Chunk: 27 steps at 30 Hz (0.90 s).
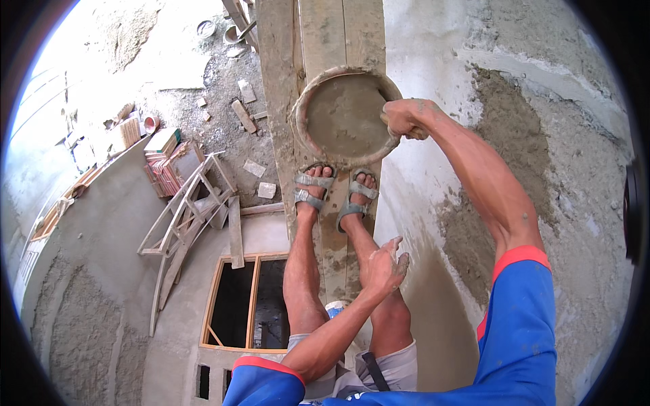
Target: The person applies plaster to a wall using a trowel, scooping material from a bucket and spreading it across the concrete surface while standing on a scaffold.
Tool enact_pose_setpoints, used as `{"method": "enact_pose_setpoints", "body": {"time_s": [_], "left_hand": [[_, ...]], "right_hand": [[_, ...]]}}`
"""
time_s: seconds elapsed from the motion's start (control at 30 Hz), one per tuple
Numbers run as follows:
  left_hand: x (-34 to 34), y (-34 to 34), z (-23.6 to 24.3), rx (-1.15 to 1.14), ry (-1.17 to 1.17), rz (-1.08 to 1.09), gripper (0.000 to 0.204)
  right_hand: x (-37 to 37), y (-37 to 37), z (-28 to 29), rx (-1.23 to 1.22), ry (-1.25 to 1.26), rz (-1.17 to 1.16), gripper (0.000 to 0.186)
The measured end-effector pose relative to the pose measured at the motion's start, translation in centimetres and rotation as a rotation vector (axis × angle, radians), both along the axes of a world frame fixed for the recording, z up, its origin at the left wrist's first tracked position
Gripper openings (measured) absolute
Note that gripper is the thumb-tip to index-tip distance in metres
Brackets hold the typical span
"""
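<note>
A round, mortar-crusted tub (302,139) stands on the planks in front of my feet, with wet grey mortar (345,115) filling much of it. At the tub's right rim, my right hand (406,118) is closed round the handle of what looks like a trowel (421,133). Most of that tool is hidden by the hand and the rim. My left hand (384,267) hangs above my right shin with nothing in it. Its fingers are partly stretched and apart, and smeared with mortar.
I stand in sandals on a narrow plank platform (277,61), high above the ground. Close on the right is a wall with fresh mortar patches (511,135). Below left are a wooden trestle (186,216), stacked tiles (162,169), loose bricks (254,168) and a wood-framed opening (256,298).
</note>
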State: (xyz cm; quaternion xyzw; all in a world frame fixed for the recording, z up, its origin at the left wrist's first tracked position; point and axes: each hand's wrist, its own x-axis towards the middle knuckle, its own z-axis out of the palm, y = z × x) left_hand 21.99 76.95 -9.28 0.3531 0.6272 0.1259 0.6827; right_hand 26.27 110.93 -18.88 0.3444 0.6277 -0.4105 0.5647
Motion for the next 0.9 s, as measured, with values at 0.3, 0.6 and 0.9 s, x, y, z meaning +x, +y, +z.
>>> {"method": "enact_pose_setpoints", "body": {"time_s": [0.3, 0.6, 0.9], "left_hand": [[0.3, 1.7, 0.9, -0.001, -0.05, 0.02, 0.045], [0.7, 0.4, -0.4, -0.006, 0.007, -0.09, 0.045], [1.0, 0.0, -0.2, -0.034, 0.044, -0.137, 0.046]], "right_hand": [[5.1, -5.7, -2.4, -0.026, 0.115, -0.993, 0.013], [4.8, -12.1, -1.0, -0.007, 0.233, -1.523, 0.037], [1.9, -9.6, 3.2, 0.198, 0.316, -0.97, 0.046]]}}
